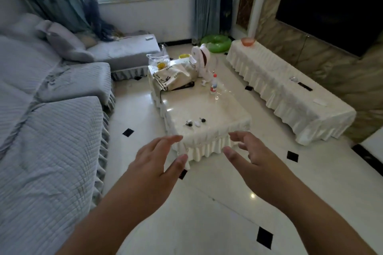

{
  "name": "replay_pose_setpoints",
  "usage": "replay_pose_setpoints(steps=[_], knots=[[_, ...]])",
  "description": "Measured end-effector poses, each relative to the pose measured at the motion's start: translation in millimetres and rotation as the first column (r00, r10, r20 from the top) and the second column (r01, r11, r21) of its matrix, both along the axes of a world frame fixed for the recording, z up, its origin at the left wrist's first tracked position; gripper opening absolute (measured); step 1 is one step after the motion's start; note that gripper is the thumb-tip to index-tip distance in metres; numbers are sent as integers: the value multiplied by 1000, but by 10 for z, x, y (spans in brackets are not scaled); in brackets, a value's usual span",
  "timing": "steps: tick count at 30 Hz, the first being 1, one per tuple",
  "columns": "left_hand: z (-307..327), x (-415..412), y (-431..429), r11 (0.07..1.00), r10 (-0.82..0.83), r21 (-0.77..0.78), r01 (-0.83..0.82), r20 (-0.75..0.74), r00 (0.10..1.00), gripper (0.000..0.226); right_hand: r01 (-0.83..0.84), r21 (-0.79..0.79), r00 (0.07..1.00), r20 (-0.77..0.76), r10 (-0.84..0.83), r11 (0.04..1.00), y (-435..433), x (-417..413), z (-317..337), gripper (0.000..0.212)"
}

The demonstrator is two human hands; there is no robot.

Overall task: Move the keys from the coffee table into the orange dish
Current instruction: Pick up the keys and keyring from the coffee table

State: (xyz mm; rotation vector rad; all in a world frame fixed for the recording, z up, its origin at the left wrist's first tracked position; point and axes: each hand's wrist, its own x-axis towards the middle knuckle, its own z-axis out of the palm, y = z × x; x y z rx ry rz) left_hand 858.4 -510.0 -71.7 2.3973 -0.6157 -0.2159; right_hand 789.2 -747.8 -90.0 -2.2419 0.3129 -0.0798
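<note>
Both hands are out in front in the lower middle of the frame, empty and not gripping anything. The left hand has its fingers spread and stretched forward, the right hand is loosely curled with fingers apart, and there's a clear gap between the two. Neither one touches the table, and they sit in front of its near frilled edge as seen from the head camera.

Just above the hands, near the centre of the frame, is the coffee table with a glossy cream cover. The keys lie on its near end, a small cluster of dark and pale bits, too tiny to make out individual pieces. Further back on the same table stands a small bottle with a red cap, upright, and behind it a beige bag slumped next to a clear plastic bag.

The orange dish is in the upper right part of the frame, sitting on the far end of a long white-draped cabinet along the right wall, well apart from the keys. A green ring lies on the floor beside it. A grey sofa fills the left side.
</note>
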Motion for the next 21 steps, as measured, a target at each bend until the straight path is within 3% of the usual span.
replay_pose_setpoints(steps=[11,21], knots=[[-183,928,-599,999,4,-34,-7,-93,996,44,-2,30,998,-55,3,1000,-664,952,-133,60],[-384,2596,-999,994,-100,-45,95,-123,987,46,92,-51,991,-96,-96,994,-902,2352,-180,55]])
